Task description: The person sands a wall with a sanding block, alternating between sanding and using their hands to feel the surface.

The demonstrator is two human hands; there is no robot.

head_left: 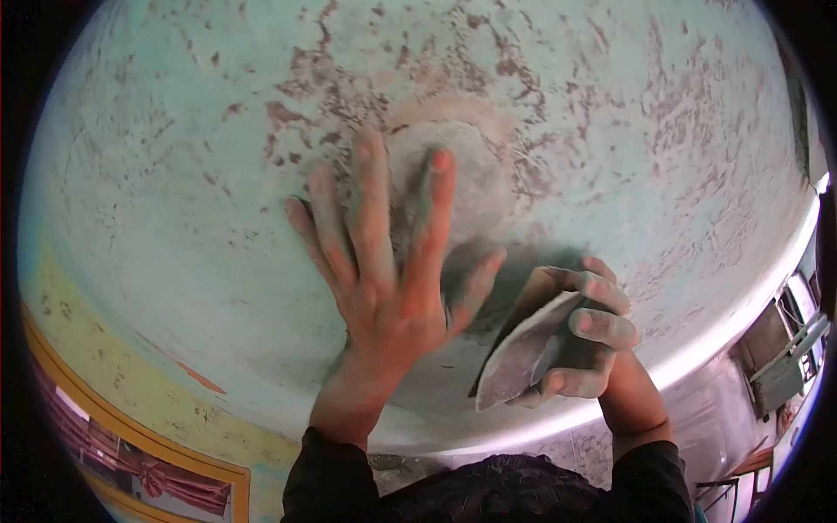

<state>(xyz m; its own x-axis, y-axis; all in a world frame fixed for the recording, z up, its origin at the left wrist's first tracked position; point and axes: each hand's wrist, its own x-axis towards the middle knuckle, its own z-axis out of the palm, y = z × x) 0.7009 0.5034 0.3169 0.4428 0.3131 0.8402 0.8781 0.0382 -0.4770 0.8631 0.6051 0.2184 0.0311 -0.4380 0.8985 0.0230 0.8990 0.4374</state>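
Nearest are the 2 dark sleeves (pixel 327 479) of the person. The left hand (pixel 388 305) lies with the fingers well spread against a pale green surface (pixel 218 288), the index fingertip on a round grey patch (pixel 475 174). The right hand (pixel 602 340) is curled, and it pinches a folded sheet (pixel 523 357), perhaps sandpaper, between the thumb and the bent fingers. This sheet is below the patch, to its right; if it touches the surface, I cannot tell.

As for the condition of the work, the patch is already in place and seems quite flat, but its upper edge shows a dark line. Around and above it, many brown marks (pixel 514 61) look not yet smooth or covered. Lower down, the green is more even.

Farther away, at the left, are a yellow wall (pixel 205 418) and an orange frame (pixel 240 492) with a reddish curtain (pixel 157 479).
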